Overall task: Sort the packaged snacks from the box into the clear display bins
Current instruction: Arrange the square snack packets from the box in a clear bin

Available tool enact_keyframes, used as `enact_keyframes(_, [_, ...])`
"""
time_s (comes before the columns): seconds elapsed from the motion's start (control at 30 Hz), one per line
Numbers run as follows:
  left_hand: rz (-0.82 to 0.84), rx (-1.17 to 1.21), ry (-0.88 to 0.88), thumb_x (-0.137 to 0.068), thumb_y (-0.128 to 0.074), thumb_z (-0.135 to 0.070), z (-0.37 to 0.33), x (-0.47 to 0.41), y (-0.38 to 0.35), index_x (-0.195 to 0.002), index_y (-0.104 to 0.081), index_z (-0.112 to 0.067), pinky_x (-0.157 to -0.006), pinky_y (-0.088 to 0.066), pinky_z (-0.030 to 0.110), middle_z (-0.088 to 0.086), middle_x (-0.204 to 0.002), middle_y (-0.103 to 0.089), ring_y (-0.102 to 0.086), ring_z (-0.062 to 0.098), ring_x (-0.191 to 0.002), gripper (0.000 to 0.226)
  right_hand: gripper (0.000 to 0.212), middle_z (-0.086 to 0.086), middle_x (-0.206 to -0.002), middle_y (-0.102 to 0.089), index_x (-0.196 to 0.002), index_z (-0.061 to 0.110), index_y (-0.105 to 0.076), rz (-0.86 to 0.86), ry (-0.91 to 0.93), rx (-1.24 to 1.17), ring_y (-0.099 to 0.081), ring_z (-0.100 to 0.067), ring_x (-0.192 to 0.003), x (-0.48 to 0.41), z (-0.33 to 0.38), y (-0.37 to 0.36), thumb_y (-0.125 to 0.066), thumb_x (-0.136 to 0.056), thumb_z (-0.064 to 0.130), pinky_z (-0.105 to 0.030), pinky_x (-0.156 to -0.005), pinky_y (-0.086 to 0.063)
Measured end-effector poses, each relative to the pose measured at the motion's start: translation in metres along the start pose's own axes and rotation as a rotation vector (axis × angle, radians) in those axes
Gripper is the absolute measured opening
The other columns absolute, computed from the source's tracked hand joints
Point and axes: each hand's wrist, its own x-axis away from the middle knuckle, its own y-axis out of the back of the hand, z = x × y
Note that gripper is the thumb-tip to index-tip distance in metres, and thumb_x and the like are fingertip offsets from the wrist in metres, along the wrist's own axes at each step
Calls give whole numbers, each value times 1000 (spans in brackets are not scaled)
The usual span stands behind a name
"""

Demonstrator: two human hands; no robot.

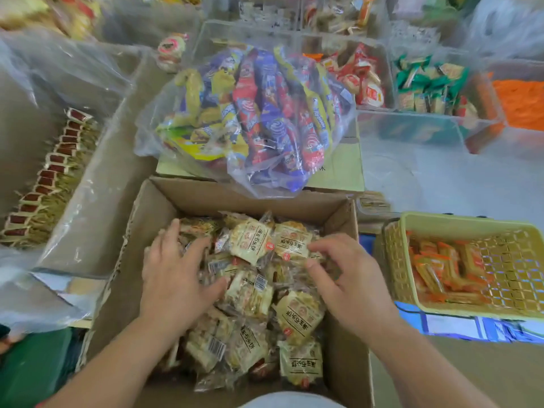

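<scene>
A: Where are the biscuit packets [297, 316]?
B: Heaped loose in the open cardboard box [344, 357], bottom centre.
A: And the left hand [173, 278]?
B: Fingers spread flat, pressing on the heap.
A: The right hand [350, 278]?
B: Fingers curled over a top packet [291, 244], thumb beside it. Can't tell if it's an actual grip.
A: The clear bins [426, 113]?
B: Beyond the box, upper right, part-filled.

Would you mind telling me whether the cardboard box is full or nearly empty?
Mostly full: the open cardboard box holds beige snack packets piled wall to wall, hiding its floor.
</scene>
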Motion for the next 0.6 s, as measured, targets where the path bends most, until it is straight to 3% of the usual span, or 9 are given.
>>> enact_keyframes(0.13, [156,169,84,-76,-75,-70,32,-3,-9,-147,-45,-43,-118,-33,55,13,-171,-1,-25,44,-151,81,54,14,-150,-40,-144,37,-45,331,-141,175,-33,-11,-141,21,4,-54,-61,-94,48,-30,-115,-34])
enact_keyframes(0.2, [248,233,108,-81,-69,-71,37,-8,-13,-150,-41,-43,-120,-30,51,12,-172,-3,-23,41,-153,80,68,7,-161,-27,-153,37,-32,405,-244,245,-22,-22,-150,23,-2,-70,-64,-93,45,-37,-119,-29])
enact_keyframes(0.3, [298,86,87,-85,-59,-75,40,-12,-17,-154,-36,-37,-119,-31,49,16,-168,-21,-30,42,-148,82,90,0,-166,-17,-158,36,-18,493,-354,353,-15,-28,-152,26,-10,-83,-73,-88,40,-42,-121,-27])
enact_keyframes(0.4, [320,-25,54,-86,-54,-76,46,-12,-16,-156,-29,-28,-106,-43,47,8,-150,-52,-45,37,-131,88,97,2,-158,-27,-156,34,-24,411,-393,423,-28,-24,-143,29,-13,-86,-83,-79,41,-38,-117,-36])
enact_keyframes(0.5, [358,-130,-12,-84,-55,-74,50,-6,-12,-158,-27,-23,-105,-43,47,7,-147,-49,-43,35,-131,94,100,1,-145,-45,-154,36,-26,395,-443,405,-46,-21,-128,33,-10,-84,-86,-75,40,-35,-105,-48])
enact_keyframes(0.6, [450,-37,-34,-87,-69,-47,50,5,-9,-159,-22,-25,-107,-45,49,5,-149,-38,-40,33,-135,89,106,5,-116,-62,-154,40,-21,458,-440,394,-58,-10,-89,38,-5,-78,-88,-73,38,-23,-71,-50])
